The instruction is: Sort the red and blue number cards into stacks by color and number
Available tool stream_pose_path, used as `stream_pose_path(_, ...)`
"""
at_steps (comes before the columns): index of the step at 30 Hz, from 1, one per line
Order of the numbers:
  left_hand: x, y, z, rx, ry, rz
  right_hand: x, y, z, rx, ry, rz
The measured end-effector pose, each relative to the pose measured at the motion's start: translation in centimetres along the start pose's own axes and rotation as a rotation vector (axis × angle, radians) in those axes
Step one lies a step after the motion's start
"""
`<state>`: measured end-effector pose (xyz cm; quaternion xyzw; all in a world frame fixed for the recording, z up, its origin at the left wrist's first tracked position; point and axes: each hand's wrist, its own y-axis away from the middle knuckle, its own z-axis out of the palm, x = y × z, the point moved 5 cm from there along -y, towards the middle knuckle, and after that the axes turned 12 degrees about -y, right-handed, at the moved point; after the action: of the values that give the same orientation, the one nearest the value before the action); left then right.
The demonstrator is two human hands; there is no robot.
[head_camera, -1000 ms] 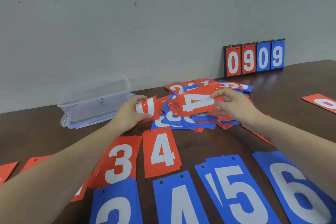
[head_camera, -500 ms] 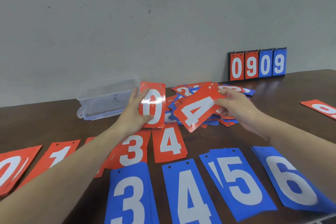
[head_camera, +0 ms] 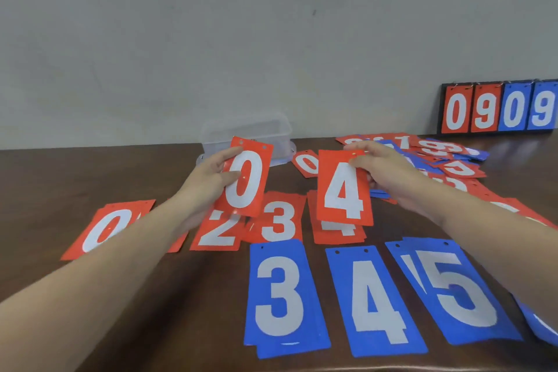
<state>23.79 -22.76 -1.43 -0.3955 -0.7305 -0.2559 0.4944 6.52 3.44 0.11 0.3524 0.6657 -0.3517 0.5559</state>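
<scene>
1. Left hand (head_camera: 211, 174): grasping a red 0 card (head_camera: 245, 177), held upright above the red 2 stack (head_camera: 218, 231).
2. Right hand (head_camera: 382, 170): pinching a red 4 card (head_camera: 344, 190) over the red 4 stack (head_camera: 338, 232).
3. Unsorted pile (head_camera: 437, 160): table's (head_camera: 90, 178) far right edge.
4. Blue 3 stack (head_camera: 282, 296), blue 4 stack (head_camera: 374, 302), blue 5 stack (head_camera: 456, 287): near edge.

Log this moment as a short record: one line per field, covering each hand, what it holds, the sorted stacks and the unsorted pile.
left hand: grips red 0 card, held upright above the red 2 stack
right hand: pinches red 4 card above the red 4 stack
red row: red 0 stack, 2, red 3 stack, 4
blue row: blue 3 stack, blue 4 stack, blue 5 stack
unsorted pile: mixed red and blue, far right
container: clear plastic, behind the left hand
</scene>
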Motion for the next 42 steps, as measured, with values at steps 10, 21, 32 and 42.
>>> stream_pose_path(10, -6.6, 3.8, -15.2, 0.271, -0.15, -0.195, -1.6, -0.3, 12.2, -0.247, -0.026, -0.023)
stream_pose_path(21, -11.4, 3.2, -19.0, 0.312, -0.728, -0.276, -1.2, -1.8, 15.7, -0.246, 0.06, 0.022)
stream_pose_path(32, -6.3, 1.0, -12.0, 0.287, -0.912, -0.007, -0.9, -1.9, 9.3, -0.097, 0.024, 0.077)
stream_pose_path(42, 0.4, 0.0, 1.0, 0.066, -0.873, 0.426, 0.9, -1.5, 2.2, -0.081, 0.245, 0.164)
